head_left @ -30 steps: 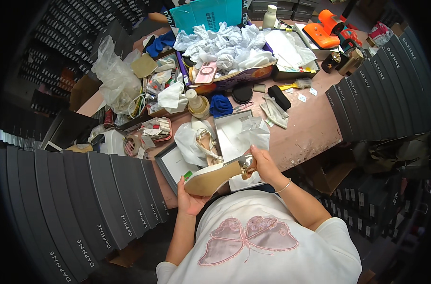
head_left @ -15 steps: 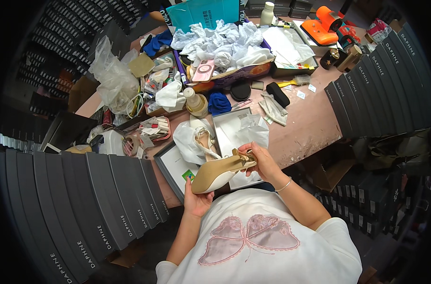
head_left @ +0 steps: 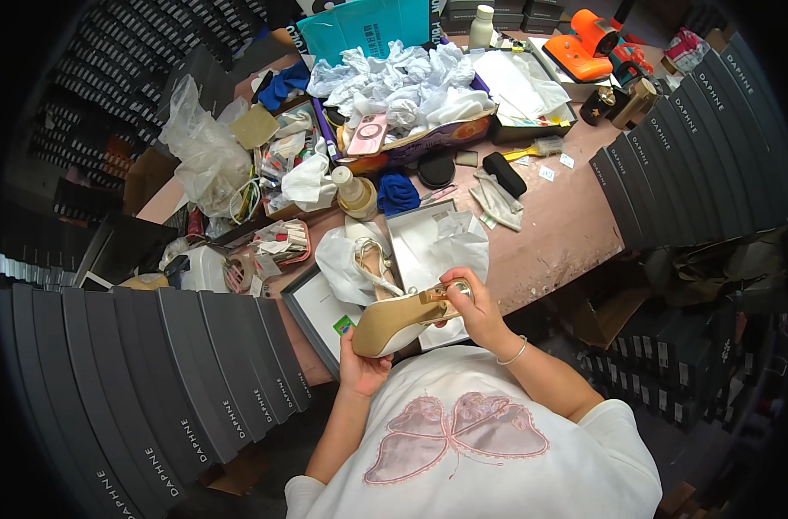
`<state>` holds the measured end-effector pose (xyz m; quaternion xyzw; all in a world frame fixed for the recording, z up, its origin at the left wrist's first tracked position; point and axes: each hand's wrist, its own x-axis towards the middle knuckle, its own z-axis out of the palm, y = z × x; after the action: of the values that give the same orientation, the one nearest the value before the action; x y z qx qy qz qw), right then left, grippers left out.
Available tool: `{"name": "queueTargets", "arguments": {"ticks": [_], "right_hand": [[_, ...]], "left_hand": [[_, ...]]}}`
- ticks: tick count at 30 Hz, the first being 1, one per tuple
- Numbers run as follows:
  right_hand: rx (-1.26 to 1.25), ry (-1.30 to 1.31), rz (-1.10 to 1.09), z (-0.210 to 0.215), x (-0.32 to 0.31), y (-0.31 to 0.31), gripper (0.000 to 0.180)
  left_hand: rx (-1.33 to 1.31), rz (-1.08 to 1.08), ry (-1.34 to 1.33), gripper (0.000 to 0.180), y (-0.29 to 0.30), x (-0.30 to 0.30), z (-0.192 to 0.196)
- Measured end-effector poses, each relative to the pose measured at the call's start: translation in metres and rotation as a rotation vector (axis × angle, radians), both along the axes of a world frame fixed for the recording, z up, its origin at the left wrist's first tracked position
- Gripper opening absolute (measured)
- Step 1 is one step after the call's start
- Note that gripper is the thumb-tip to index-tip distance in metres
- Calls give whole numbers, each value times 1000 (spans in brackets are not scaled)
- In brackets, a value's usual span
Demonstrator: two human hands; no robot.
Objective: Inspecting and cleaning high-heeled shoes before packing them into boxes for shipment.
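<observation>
Between my two hands, above an opened shoe box, is a white heeled shoe [head_left: 395, 323] with its tan sole turned up toward me. My left hand [head_left: 364, 364] is closed round the toe end. My right hand [head_left: 473, 304] grips the heel end, thumb and fingers around it. Just beyond lies a second, strappy shoe [head_left: 374, 262], sole down, beside white tissue paper [head_left: 339, 263]. The open white-lined box [head_left: 420, 230] and its grey lid [head_left: 312, 303] sit under and around the shoes. A small green packet [head_left: 343, 325] rests on the lid by my left fingers.
Stacks of dark shoe boxes [head_left: 143, 372] rise at left, with another stack [head_left: 688, 164] at right. A carton of crumpled white paper [head_left: 402, 82] stands at the back. A blue cloth [head_left: 397, 192], a pump bottle [head_left: 354, 192], a grey glove [head_left: 496, 201] and a yellow brush [head_left: 537, 149] lie on the table.
The shoe has tilted in my hands, so its heel points more toward me. My right hand has turned and shifted its grip on the heel end; my left hand stays at the toe.
</observation>
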<state>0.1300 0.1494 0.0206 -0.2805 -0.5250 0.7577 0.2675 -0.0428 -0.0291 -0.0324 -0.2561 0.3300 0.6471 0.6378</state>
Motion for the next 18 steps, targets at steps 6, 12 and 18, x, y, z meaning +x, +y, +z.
{"name": "queueTargets", "arguments": {"ticks": [6,12,18], "right_hand": [[-186,-39,-89,-9,-3,14,44],[-477,-101,119,-21,-5,10,49],[-270,-230,317,-5,-15,22,47]], "left_hand": [[-16,-171,187,49,-6,0,13],[76,-597,1451,77,1,-52,53],[502,-967,1035,70,76,-9,66]]}}
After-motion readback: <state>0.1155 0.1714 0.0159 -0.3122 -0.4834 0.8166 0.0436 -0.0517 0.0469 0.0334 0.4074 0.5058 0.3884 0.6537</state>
